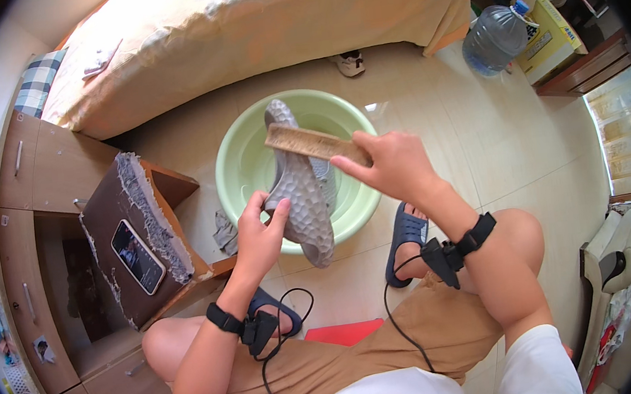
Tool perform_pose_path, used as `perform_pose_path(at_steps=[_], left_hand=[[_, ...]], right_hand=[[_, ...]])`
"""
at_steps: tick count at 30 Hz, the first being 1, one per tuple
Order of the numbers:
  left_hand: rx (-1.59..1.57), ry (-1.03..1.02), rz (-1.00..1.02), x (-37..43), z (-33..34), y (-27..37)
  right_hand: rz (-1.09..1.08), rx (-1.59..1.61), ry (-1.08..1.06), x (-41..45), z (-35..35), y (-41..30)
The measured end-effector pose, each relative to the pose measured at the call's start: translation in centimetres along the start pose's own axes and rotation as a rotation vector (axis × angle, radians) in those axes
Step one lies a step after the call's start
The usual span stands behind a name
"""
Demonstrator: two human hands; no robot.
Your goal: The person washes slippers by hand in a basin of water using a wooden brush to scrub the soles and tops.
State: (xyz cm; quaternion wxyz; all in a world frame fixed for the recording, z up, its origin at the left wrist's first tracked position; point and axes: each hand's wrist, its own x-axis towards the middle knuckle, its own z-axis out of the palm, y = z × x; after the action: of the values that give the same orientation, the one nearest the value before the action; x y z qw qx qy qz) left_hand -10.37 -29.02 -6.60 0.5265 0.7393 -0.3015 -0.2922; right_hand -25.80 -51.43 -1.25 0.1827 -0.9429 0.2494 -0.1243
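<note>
My left hand (261,235) grips the side of a grey dimpled slipper (301,198), which is held over a pale green plastic basin (223,166). In my right hand (396,164) is a wooden brush (309,142), laid across the upper part of the slipper. The side of the brush that meets the slipper is hard to make out. Water appears to lie in the basin, and another grey item (325,181), partly hidden behind the slipper, is inside it.
A phone (138,257) lies on a worn brown stool (100,245) at the left. Beside the basin is a grey cloth (225,230). A covered bed (273,32) stands beyond, with a shoe (349,64) at its foot. A large water bottle (493,39) and yellow box (552,41) are at upper right.
</note>
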Motion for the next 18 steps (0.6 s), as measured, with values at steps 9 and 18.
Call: perform_pose_path(at_steps=[9,18], left_hand=[[0.007,0.005,0.025,-0.1,-0.2,-0.2],[0.044,0.014,0.032,-0.1,-0.2,0.0]], right_hand=[[0.01,-0.02,-0.017,-0.1,-0.4,-0.5],[-0.019,-0.063,-0.003,-0.3,-0.3,-0.3]])
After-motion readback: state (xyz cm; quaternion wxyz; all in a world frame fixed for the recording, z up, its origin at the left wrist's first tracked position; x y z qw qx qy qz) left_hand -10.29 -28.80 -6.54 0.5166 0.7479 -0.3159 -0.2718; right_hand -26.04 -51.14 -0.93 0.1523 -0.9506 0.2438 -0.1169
